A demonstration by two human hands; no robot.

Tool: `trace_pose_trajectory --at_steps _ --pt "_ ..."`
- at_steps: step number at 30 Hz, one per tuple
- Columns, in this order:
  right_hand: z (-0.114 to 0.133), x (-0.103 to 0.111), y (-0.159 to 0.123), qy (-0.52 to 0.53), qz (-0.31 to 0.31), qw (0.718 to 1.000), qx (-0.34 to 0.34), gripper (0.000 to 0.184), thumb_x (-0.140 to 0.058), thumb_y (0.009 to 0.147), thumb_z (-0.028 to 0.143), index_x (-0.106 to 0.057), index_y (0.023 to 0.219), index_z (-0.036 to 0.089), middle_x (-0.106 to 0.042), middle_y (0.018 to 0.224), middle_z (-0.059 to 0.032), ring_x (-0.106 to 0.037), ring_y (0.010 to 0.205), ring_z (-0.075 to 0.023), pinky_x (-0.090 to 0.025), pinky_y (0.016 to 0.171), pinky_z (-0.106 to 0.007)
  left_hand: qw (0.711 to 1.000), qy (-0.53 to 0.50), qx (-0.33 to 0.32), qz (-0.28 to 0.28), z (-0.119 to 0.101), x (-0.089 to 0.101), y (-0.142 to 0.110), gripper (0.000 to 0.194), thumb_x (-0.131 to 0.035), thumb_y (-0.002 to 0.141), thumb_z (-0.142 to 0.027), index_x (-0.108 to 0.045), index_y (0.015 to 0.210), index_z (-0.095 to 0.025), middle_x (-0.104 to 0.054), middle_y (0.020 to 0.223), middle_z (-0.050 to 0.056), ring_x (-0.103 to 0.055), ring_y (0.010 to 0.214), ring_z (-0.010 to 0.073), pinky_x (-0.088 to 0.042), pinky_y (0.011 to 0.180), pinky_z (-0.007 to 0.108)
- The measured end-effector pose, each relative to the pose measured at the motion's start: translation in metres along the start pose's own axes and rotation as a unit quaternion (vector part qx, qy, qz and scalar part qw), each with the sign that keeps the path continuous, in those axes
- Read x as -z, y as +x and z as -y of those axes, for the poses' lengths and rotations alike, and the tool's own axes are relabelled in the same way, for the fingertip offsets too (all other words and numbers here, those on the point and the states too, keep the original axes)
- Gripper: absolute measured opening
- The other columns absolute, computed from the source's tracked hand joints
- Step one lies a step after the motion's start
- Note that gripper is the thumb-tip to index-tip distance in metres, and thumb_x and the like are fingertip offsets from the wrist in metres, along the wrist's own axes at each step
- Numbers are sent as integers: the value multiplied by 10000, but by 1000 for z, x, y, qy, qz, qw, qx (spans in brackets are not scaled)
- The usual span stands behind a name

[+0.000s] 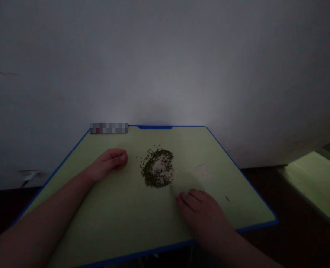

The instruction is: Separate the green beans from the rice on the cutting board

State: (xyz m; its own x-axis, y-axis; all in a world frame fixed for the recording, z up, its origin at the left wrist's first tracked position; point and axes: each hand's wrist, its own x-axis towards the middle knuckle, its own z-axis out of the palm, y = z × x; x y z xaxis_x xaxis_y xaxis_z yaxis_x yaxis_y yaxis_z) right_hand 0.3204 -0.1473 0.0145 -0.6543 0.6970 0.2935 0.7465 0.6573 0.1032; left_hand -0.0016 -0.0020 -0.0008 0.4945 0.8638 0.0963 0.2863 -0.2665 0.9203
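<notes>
Pinching with the right hand (pixel 199 208), in a narrow grip, a thin tool (pixel 173 191) (too dim to tell its kind), at the near right edge of the mixed pile (pixel 157 169). Clenching the left hand (pixel 111 160) loosely, to the left of the pile on the worktop (pixel 120 219). Cannot read any writing on the pixelated strip (pixel 109 128) at the far left corner.

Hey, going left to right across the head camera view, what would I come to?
Wall outlet, left hand, pile of green and pale grains, right hand, neighboring pale-green tabletop.
</notes>
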Motion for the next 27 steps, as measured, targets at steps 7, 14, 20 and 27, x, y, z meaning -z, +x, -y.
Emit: trace_pose_trajectory --at_steps 7,14,20,27 --pt "-28 -1 -4 -48 -15 998 -42 239 -530 812 24 -668 987 113 -688 831 -82 -591 765 -221 -497 684 -354 1000 3 5 0 -1 1 0 313 -444 841 -397 -466 623 -174 -425 536 -23 -362 495 106 -282 475 232" --pt "-9 0 -7 -12 -26 999 21 285 -585 794 47 -627 1072 93 -687 903 -106 -590 777 -225 -486 669 -356 1000 4 3 0 -1 1 0 330 -446 846 -412 -468 622 -171 -428 549 -24 -373 512 110 -305 487 233" --pt "-9 -2 1 -23 0 999 26 261 -621 790 67 -637 1048 96 -690 907 -102 -592 785 -220 -488 674 -351 1000 -3 6 -3 -6 -1 0 358 -466 838 -437 -470 602 -168 -422 522 -26 -353 488 104 -276 460 230" --pt "-38 -2 -3 -62 -21 998 -17 239 -558 799 47 -673 1003 96 -700 854 -101 -605 760 -227 -512 657 -346 1000 -12 5 -2 -8 -2 0 371 -480 831 -450 -462 592 -167 -417 518 -29 -347 483 99 -273 458 230"
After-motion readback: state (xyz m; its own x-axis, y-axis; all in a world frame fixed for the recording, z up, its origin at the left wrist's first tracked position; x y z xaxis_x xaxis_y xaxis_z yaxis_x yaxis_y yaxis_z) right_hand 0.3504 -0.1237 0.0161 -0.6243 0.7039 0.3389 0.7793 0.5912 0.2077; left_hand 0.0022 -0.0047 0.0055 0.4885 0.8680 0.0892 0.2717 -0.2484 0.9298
